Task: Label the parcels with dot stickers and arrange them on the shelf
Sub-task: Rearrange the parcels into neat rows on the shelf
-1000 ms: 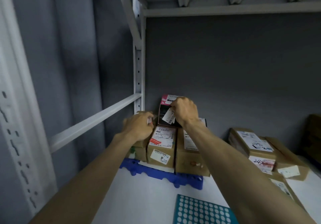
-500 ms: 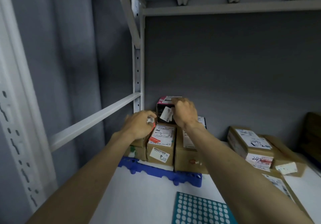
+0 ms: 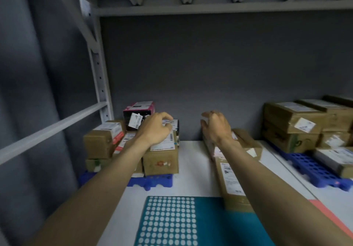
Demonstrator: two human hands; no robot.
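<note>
A stack of brown cardboard parcels [image 3: 160, 159] stands on a blue pallet [image 3: 152, 182] at the shelf's back left, with a pink-and-black box [image 3: 138, 110] on top. My left hand [image 3: 155, 129] hovers over this stack, fingers loosely curled, holding nothing. My right hand [image 3: 215, 127] is to the right, fingers apart, just above a leaning brown parcel [image 3: 246, 140]. A long flat parcel [image 3: 229, 180] lies under my right forearm. A teal sheet of white dot stickers [image 3: 172, 221] lies at the shelf's front.
More brown parcels [image 3: 292, 123] are stacked on a second blue pallet [image 3: 313, 167] at the right. The white shelf surface [image 3: 193, 165] shows between the two groups. A grey upright post [image 3: 99, 85] and crossbar [image 3: 51, 127] frame the left side. A pink sheet edge [image 3: 324, 213] lies front right.
Both hands have left the pink-and-black box. My right hand has swung right to the leaning parcel; my left hand has moved right over the stack. The view has turned right.
</note>
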